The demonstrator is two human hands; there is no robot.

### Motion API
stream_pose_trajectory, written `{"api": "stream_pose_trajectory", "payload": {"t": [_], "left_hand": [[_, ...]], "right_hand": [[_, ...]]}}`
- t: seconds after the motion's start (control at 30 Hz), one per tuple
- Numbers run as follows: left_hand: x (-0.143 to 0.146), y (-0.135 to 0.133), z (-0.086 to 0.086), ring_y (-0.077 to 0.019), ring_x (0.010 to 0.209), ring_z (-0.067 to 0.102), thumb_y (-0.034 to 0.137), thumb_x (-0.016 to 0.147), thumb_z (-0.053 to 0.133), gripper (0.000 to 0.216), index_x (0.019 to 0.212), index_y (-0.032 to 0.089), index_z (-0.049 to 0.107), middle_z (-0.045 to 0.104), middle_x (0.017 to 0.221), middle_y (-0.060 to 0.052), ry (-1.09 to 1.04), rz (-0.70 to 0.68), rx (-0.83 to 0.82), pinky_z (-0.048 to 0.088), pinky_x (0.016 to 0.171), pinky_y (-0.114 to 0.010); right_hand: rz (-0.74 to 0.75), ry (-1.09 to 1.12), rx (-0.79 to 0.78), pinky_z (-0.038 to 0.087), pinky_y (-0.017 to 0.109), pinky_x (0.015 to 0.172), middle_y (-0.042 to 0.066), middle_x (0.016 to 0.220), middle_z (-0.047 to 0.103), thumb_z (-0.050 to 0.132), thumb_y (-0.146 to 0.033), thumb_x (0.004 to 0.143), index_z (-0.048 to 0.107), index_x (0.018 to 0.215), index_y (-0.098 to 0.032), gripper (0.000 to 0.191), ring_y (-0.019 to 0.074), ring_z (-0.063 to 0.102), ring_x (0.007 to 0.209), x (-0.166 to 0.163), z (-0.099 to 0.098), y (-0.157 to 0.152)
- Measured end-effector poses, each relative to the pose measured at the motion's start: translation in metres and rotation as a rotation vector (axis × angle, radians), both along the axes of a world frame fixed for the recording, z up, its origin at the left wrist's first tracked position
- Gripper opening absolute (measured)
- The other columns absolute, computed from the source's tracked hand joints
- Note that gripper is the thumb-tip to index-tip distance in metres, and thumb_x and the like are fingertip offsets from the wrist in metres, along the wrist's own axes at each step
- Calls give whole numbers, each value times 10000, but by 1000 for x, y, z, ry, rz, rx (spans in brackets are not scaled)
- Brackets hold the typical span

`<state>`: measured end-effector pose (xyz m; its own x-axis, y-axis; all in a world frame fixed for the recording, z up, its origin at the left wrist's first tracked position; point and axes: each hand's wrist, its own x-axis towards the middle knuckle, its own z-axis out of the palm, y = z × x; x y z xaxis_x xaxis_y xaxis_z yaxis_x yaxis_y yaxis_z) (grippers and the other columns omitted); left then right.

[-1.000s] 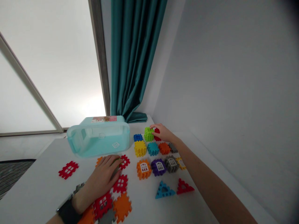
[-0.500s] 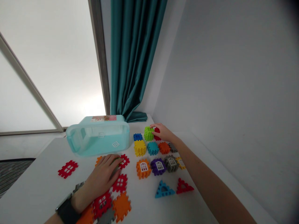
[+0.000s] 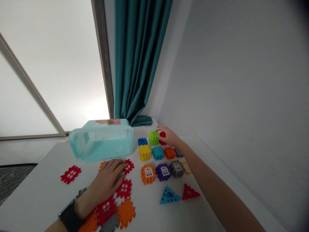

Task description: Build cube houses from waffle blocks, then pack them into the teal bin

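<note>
My right hand point(image 3: 170, 137) reaches to the far row of blocks, fingers apart beside a lime-green cube block point(image 3: 154, 138). The thumb tip is at the cube's side, and a finger is raised above its top edge. Between thumb and fingers shows a red block point(image 3: 162, 136), partly hidden by the hand. My left hand point(image 3: 108, 177), with a black watch on the wrist, rests palm down over flat interlocking pieces, thumb apart from the fingers. Under it a yellow-green piece is mostly covered. A red window piece point(image 3: 128, 166) lies at its fingertips, another red window piece point(image 3: 124, 188) by the thumb.
A clear turquoise bin point(image 3: 103, 153) lies on its side at the back left. Yellow point(image 3: 145, 153), teal point(image 3: 158, 153), orange point(image 3: 148, 174) and purple point(image 3: 163, 172) blocks stand in rows. Blue point(image 3: 170, 196) and red point(image 3: 190, 192) triangles lie in front. A wall point(image 3: 229, 96) borders the right.
The fingers of my right hand have lifted slightly off the lime-green cube. My left hand and the blocks stay where they were.
</note>
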<state>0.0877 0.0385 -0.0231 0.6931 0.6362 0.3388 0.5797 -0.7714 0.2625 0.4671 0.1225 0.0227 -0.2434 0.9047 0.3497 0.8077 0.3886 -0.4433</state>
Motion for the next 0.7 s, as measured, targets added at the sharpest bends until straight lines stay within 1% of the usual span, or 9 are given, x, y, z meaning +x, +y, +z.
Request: {"api": "stream_pose_trajectory", "payload": {"t": [0.13, 0.27, 0.5, 0.7], "left_hand": [[0, 0, -1, -283, 1188, 575, 257, 969, 492, 326, 1280, 255, 586, 633, 1278, -88, -4, -3, -2, 485, 1005, -472], [0, -1, 0, -285, 1179, 577, 258, 975, 480, 320, 1277, 241, 585, 634, 1267, -92, -7, -7, -10, 479, 1006, -483], [2, -4, 6, -293, 1168, 571, 232, 957, 508, 306, 1250, 239, 593, 627, 1262, -85, 12, 14, -46, 464, 1007, -501], [3, -5, 9, -291, 1194, 553, 210, 943, 521, 299, 1233, 226, 589, 618, 1263, -95, -10, 3, -64, 449, 1029, -497]], "right_hand": [[23, 9, 30, 390, 502, 1135, 139, 1383, 601, 673, -253, 829, 686, 1106, -203, 282, 280, 549, 1297, -9, 7, -11], [62, 20, 92, 412, 525, 1114, 132, 1364, 612, 633, -247, 857, 674, 1117, -207, 266, 281, 567, 1270, -27, 20, -29], [142, 76, 177, 435, 520, 1104, 119, 1339, 622, 584, -243, 909, 638, 1171, -229, 269, 271, 570, 1268, -66, 39, -65], [204, 87, 173, 435, 515, 1105, 110, 1333, 625, 532, -221, 947, 613, 1220, -245, 285, 259, 567, 1267, -108, 45, -89]]}}
